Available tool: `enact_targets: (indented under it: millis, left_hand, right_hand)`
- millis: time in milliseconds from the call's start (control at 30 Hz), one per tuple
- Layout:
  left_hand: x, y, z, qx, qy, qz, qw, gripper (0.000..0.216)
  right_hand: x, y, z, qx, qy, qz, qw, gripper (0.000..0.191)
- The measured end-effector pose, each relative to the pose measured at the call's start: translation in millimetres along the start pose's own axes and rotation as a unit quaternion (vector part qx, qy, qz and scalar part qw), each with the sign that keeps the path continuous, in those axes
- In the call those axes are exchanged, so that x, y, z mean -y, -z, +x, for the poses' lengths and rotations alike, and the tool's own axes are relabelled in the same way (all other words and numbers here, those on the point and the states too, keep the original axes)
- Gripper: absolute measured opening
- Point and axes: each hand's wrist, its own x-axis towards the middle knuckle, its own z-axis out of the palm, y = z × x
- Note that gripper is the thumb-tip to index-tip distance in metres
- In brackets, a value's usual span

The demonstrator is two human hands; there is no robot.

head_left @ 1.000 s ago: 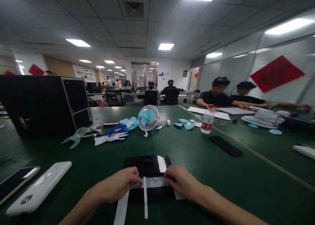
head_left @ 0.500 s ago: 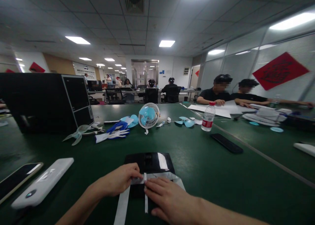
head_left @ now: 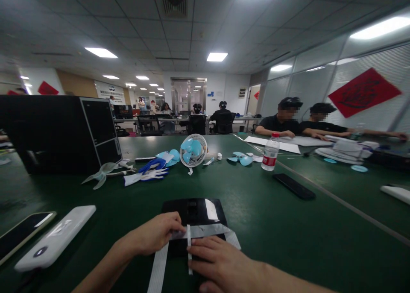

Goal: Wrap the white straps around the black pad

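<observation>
A flat black box lies on the green table right in front of me, wrapped by grey ribbon strips that cross on its top. My left hand is closed, pinching the ribbon at the crossing on the box's left side. My right hand lies flat over the near part of the box, fingers stretched out and pressing the ribbon beside the narrow upright strip. One ribbon tail hangs toward me off the near edge.
A white power bank and a phone lie at the left. Gloves, a small fan, a water bottle and a black phone sit farther out. A dark box stands at the left. Two people sit at the right.
My right hand moved left from the ribbon's right end to the middle and flattened onto the box. The freed right ribbon end now lies loose. The left hand kept its pinch.
</observation>
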Motion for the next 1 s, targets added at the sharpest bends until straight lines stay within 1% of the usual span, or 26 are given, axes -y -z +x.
enact_targets:
  millis: [100,167,300,400,533,767,867,1000]
  left_hand:
    - [1,-1,1,0.002,-0.004,0.006,1.0,0.034]
    - [1,-2,2,0.003,-0.006,0.011,1.0,0.03]
    - [-1,-2,1,0.002,-0.002,0.005,1.0,0.027]
    - [-2,-1,-1,0.001,-0.001,0.01,1.0,0.028]
    - [0,-3,-7,-0.005,-0.001,0.024,1.0,0.032]
    - [7,-9,-24,-0.023,0.009,0.051,0.998,0.035]
    - [6,-9,-29,-0.036,0.022,0.043,0.998,0.037]
    - [3,-8,-31,-0.048,0.021,0.03,0.998,0.034]
  right_hand:
    - [-5,-4,9,-0.019,-0.055,0.014,0.998,0.058]
    - [-10,-7,15,-0.026,-0.08,0.008,0.996,0.063]
    - [-14,-7,18,-0.021,-0.084,0.01,0.996,0.066]
    - [-16,-1,8,-0.006,-0.089,0.025,0.996,0.066]
    - [-19,6,-11,0.009,-0.12,0.03,0.992,0.065]
    - [-20,12,-35,-0.001,-0.166,0.032,0.986,0.06]
    - [-21,11,-40,-0.015,-0.17,0.033,0.985,0.058]
    - [-24,8,-44,-0.022,-0.172,0.034,0.984,0.057]
